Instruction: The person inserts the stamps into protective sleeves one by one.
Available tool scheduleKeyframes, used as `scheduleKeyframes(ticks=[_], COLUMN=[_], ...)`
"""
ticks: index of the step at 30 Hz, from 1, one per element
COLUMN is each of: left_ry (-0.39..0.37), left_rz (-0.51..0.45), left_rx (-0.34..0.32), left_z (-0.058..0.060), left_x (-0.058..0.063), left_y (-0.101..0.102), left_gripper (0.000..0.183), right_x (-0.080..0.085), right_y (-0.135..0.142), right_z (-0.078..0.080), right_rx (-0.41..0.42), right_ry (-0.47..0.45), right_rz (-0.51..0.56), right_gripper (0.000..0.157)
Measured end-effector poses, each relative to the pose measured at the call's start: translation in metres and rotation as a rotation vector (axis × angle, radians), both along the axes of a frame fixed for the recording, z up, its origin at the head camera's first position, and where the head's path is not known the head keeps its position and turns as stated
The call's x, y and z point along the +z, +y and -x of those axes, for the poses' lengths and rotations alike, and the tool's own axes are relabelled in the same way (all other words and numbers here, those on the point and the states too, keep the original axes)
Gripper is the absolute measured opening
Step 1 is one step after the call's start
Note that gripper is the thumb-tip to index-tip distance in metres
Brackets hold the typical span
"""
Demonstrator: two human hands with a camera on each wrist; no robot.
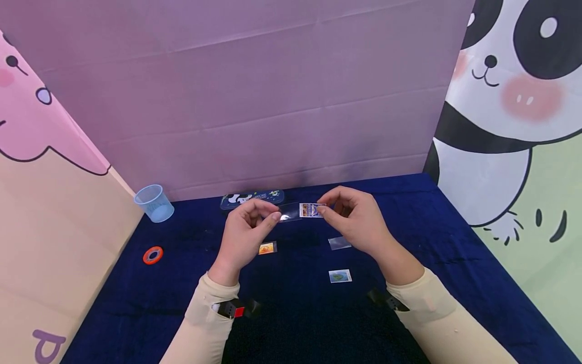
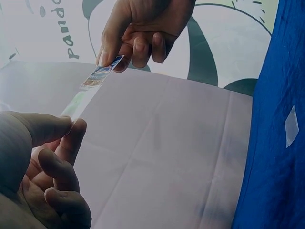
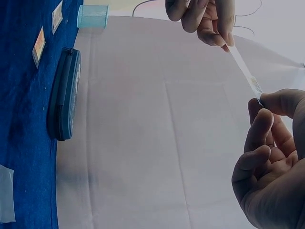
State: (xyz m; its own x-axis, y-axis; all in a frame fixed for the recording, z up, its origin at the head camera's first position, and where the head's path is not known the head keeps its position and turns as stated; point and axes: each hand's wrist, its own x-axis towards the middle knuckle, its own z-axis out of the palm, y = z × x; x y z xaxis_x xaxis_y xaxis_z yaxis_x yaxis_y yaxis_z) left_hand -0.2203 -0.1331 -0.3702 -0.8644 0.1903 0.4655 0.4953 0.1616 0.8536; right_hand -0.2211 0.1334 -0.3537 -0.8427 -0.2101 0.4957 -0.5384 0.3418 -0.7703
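My left hand (image 1: 247, 230) pinches the left end of a small clear plastic sleeve (image 1: 289, 213) between thumb and forefinger. From the right, my right hand (image 1: 356, 217) pinches a stamp-sized printed card (image 1: 311, 210) with a white border. Both are held up above the table. In the left wrist view the card (image 2: 100, 74) lies in line with the sleeve (image 2: 78, 102), its inner end at or just inside the sleeve's mouth. The right fingers cover the card's outer end. Below the left hand lies an orange card (image 1: 267, 247); a second card (image 3: 57, 17) shows beside it in the right wrist view.
On the dark blue cloth (image 1: 191, 298) lie another clear sleeve (image 1: 339, 243) and a green-pictured card (image 1: 340, 276). A pencil case (image 1: 252, 198) stands at the back behind the hands. A blue cup (image 1: 154, 203) and an orange ring of tape (image 1: 152, 255) are at left.
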Motion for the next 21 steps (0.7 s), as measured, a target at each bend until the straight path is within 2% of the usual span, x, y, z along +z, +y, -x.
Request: scheduleKeyframes(ticks=[11, 21], left_ry=[0.009, 0.008], left_rz=[-0.002, 0.01], left_rx=[0.01, -0.012], left_z=[0.0009, 0.0035], left_x=[0.0006, -0.0023], left_y=[-0.0014, -0.003], left_gripper=[0.007, 0.007], right_x=[-0.0009, -0.0062], right_y=[-0.001, -0.0016], right_z=[0.0031, 0.0061], right_rx=[-0.012, -0.016], right_ry=[0.008, 0.004], right_rz=[-0.032, -0.048], right_gripper=[0.006, 0.007])
